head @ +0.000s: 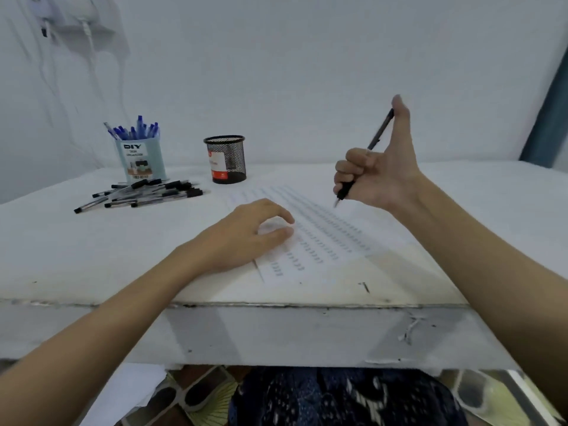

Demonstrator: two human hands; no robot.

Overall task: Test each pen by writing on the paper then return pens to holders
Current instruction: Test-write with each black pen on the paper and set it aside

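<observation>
My right hand (378, 167) is raised above the paper and grips a black pen (376, 138), tip down, thumb stretched up onto its top end. My left hand (246, 232) rests flat on the left part of the white paper (325, 238), fingers curled, holding nothing. The sheet carries several rows of small pen marks. A pile of black pens (144, 193) lies on the table at the left. Behind it stands a light blue holder (140, 161) full of blue pens. A black mesh holder (226, 159) stands to its right; I cannot see inside it.
The white table (92, 256) runs to a wall at the back, its front edge close to me. A cable hangs on the wall at the upper left. A dark curtain edge (550, 118) shows at the far right.
</observation>
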